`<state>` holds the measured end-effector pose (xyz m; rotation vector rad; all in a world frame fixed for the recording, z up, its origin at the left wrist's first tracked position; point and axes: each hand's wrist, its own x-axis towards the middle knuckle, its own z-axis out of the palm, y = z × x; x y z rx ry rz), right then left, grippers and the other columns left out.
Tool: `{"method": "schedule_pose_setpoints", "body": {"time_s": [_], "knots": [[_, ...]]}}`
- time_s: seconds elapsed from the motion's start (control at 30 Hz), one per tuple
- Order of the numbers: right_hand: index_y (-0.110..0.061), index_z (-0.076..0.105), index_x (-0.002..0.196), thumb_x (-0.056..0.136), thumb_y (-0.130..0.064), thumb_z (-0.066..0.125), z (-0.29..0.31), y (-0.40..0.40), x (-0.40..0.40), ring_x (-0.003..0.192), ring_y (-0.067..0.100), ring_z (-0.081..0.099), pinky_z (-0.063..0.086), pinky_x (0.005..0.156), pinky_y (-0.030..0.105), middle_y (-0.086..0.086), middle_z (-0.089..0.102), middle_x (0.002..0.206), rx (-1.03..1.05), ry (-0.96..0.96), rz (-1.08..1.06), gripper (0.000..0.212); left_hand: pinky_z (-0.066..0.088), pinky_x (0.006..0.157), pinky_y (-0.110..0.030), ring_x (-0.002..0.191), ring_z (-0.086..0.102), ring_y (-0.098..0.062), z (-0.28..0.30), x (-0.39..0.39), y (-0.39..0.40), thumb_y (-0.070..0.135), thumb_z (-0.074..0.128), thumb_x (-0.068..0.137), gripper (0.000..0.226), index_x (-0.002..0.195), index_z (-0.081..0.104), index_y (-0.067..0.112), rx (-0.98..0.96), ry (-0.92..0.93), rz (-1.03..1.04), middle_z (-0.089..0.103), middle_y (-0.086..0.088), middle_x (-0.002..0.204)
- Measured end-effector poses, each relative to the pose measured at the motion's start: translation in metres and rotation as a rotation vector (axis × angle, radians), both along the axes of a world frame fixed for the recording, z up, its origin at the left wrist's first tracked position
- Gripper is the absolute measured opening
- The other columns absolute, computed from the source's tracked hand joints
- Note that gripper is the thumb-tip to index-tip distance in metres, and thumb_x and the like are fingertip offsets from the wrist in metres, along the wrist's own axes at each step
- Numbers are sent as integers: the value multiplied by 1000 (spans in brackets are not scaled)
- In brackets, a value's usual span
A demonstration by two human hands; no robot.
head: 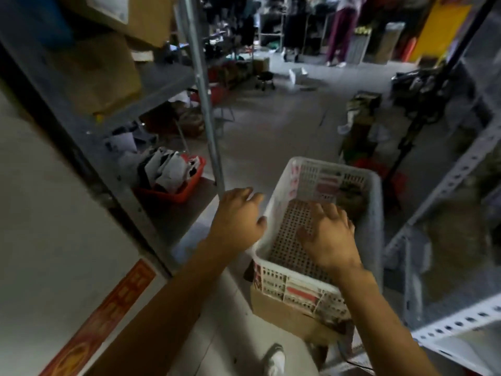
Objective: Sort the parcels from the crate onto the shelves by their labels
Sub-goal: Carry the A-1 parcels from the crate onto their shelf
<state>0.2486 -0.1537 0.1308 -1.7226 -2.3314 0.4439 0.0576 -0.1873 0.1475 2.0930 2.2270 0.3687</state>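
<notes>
A white perforated plastic crate (376, 213) sits on a cardboard box (284, 316) on the floor in front of me. A dark brownish parcel (351, 198) lies in its far right corner; the rest of its floor shows bare. My left hand (237, 217) grips the crate's left rim, thumb on the inner side. My right hand (329, 236) hovers inside the crate with fingers spread and holds nothing. Grey metal shelves (162, 80) on the left carry cardboard boxes.
A red tray (176, 195) full of white and dark packets sits on the low left shelf. White perforated shelving (461, 321) with wrapped parcels stands on the right. A person stands far back by racks. My shoe (275, 358) is below the crate.
</notes>
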Motion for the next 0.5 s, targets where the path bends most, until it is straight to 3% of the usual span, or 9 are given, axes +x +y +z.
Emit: {"method": "schedule_pose_setpoints", "body": {"time_s": [0.1, 0.23, 0.37, 0.5], "knots": [[-23, 34, 148, 93, -45, 55, -5, 40, 22, 136, 37, 34, 35, 109, 50, 10, 37, 149, -4, 15, -89, 63, 48, 96, -46, 107, 61, -41, -6, 21, 63, 34, 52, 77, 52, 118, 67, 4, 27, 30, -95, 67, -19, 114], [-22, 32, 150, 91, -48, 52, -14, 81, 48, 137, 34, 34, 36, 107, 47, 7, 37, 149, -10, -13, -210, 67, 44, 105, -43, 120, 55, -35, -12, 52, 132, 34, 59, 88, 55, 137, 55, 9, -3, 26, -249, 60, -13, 132], [-21, 22, 157, 96, -42, 52, -22, 108, 64, 147, 32, 18, 23, 116, 49, 5, 19, 162, -52, 0, -299, 71, 51, 95, -41, 107, 62, -30, -32, 70, 172, 28, 64, 85, 46, 127, 63, 9, 11, -9, -345, 67, -10, 119], [-21, 25, 156, 96, -41, 53, -32, 136, 70, 148, 34, 19, 24, 118, 54, 6, 19, 164, -93, 20, -339, 70, 52, 90, -41, 99, 65, -29, -54, 72, 205, 29, 59, 80, 44, 119, 65, 8, -18, -25, -387, 69, -9, 110]]}}
